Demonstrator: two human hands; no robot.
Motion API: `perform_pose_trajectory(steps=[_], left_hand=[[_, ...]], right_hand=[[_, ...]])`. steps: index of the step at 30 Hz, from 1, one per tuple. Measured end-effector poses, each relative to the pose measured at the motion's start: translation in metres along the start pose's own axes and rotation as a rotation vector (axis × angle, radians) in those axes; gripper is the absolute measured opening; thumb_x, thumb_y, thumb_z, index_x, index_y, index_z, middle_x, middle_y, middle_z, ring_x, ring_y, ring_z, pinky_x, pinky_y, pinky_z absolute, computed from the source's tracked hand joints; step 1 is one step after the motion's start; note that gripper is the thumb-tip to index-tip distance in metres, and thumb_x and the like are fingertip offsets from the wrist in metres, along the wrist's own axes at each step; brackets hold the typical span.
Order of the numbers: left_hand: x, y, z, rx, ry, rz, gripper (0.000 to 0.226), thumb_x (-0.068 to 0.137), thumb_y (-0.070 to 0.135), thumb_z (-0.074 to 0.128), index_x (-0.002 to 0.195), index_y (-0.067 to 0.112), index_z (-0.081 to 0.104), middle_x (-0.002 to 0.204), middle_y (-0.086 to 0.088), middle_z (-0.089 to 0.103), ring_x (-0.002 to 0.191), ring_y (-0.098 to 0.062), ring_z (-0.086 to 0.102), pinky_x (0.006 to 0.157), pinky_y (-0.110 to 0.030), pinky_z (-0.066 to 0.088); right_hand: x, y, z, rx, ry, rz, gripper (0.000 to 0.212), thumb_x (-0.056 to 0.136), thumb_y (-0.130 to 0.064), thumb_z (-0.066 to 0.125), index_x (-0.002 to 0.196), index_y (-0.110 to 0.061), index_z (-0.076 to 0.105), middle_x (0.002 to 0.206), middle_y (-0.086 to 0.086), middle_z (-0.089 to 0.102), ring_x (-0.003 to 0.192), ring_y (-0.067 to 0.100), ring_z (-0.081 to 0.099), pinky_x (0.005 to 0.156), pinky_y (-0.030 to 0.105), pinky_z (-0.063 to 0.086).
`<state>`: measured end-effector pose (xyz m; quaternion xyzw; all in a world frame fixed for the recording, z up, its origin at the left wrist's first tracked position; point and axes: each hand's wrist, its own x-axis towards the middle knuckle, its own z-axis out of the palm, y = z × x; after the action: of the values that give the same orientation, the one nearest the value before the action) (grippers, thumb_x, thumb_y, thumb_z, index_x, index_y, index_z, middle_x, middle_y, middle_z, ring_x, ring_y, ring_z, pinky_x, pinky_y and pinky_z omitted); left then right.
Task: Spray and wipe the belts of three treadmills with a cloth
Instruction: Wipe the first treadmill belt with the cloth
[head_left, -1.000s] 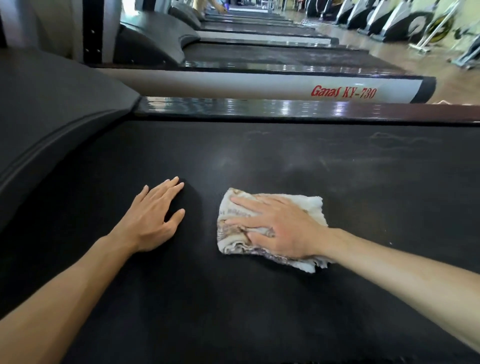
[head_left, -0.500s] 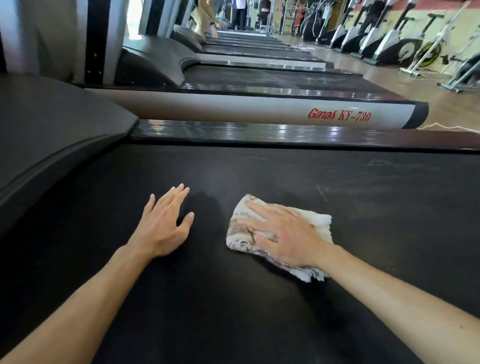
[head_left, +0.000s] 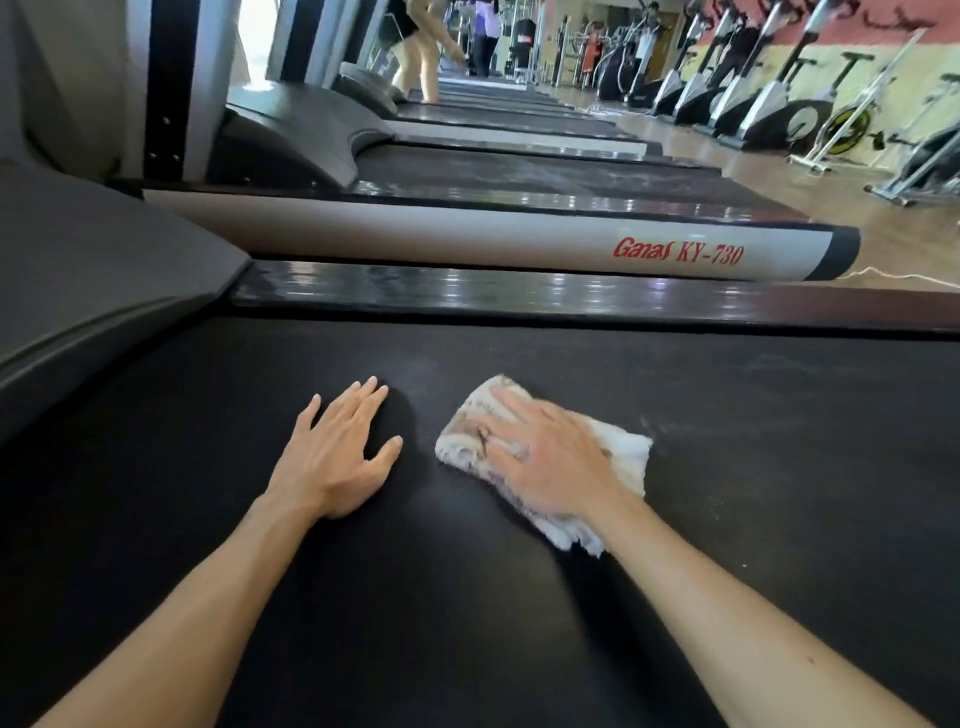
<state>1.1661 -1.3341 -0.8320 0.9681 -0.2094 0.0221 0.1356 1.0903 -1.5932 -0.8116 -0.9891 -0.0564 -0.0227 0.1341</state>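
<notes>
The right hand (head_left: 550, 462) presses a cloth (head_left: 618, 462) flat on the black belt (head_left: 519, 623); the left hand (head_left: 337, 457) rests beside it.

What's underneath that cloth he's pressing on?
The black treadmill belt lies under the cloth. The right hand presses flat on top, so the belt directly beneath stays hidden.

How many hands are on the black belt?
2. The left hand rests flat on the bare belt. The right hand presses flat on the cloth just beside it. No other hands touch this belt in view.
</notes>
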Motion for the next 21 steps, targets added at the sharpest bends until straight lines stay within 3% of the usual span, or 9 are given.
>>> perform_pose_trajectory(steps=[7, 11, 15, 21], left_hand=[[0.001, 0.003, -0.002, 0.011, 0.018, -0.037, 0.076, 0.101, 0.057, 0.033, 0.163, 0.020, 0.009, 0.170, 0.007, -0.001, 0.155, -0.005, -0.004, 0.127, -0.038, -0.001], [0.002, 0.003, -0.002, 0.007, 0.023, -0.051, 0.079, 0.101, 0.058, 0.032, 0.163, 0.018, 0.005, 0.170, 0.004, -0.005, 0.155, -0.007, -0.007, 0.127, -0.036, -0.001], [0.002, 0.001, 0.001, 0.026, 0.026, -0.050, 0.080, 0.099, 0.062, 0.026, 0.163, 0.018, 0.005, 0.170, 0.004, -0.005, 0.155, -0.008, -0.007, 0.127, -0.036, -0.001], [0.003, 0.001, 0.001, 0.042, -0.001, -0.054, 0.101, 0.077, 0.073, 0.002, 0.163, 0.020, 0.008, 0.170, 0.006, -0.001, 0.155, -0.007, -0.004, 0.127, -0.038, 0.003]], right_hand=[[0.078, -0.015, 0.004, -0.053, -0.006, 0.124, 0.050, 0.107, -0.050, 0.031, 0.156, -0.047, 0.033, 0.172, -0.008, 0.012, 0.156, 0.027, 0.021, 0.126, 0.048, 0.014], [0.039, -0.002, 0.000, -0.071, -0.026, -0.069, 0.055, 0.101, -0.057, 0.023, 0.155, -0.052, 0.032, 0.171, -0.016, 0.011, 0.155, 0.019, 0.022, 0.127, 0.042, 0.015], [0.058, 0.037, -0.002, -0.075, -0.001, 0.087, 0.049, 0.105, -0.052, 0.029, 0.154, -0.052, 0.035, 0.170, -0.018, 0.016, 0.152, 0.020, 0.029, 0.124, 0.044, 0.022], [0.125, 0.010, 0.004, -0.095, 0.005, 0.180, 0.054, 0.106, -0.053, 0.030, 0.158, -0.040, 0.033, 0.172, -0.006, 0.015, 0.153, 0.030, 0.025, 0.124, 0.050, 0.018]])
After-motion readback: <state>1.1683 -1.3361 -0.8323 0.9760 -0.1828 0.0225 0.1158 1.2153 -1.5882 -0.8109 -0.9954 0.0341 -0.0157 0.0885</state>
